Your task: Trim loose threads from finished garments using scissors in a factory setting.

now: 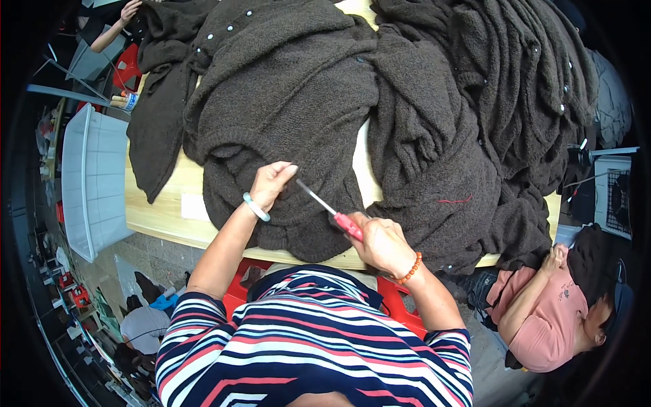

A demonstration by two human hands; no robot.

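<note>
My right hand (385,245) grips a red-handled tool (348,224) with a thin metal shaft; its tip points up and left. What sort of tool it is, I cannot tell. Close to that tip is my left hand (273,183), its fingers pinched together; anything between them is too small to make out. Both hands are over a dark brown knitted garment (285,102) spread on the pale wooden table (159,214). A light bangle (256,207) circles my left wrist, and orange beads (411,268) my right.
More dark brown knitwear (434,122) is heaped to the right, with a red thread (455,200) on it. A pale plastic bin (91,180) stands left of the table. Someone in pink (546,322) sits at right; another person's arm (112,32) shows at far left.
</note>
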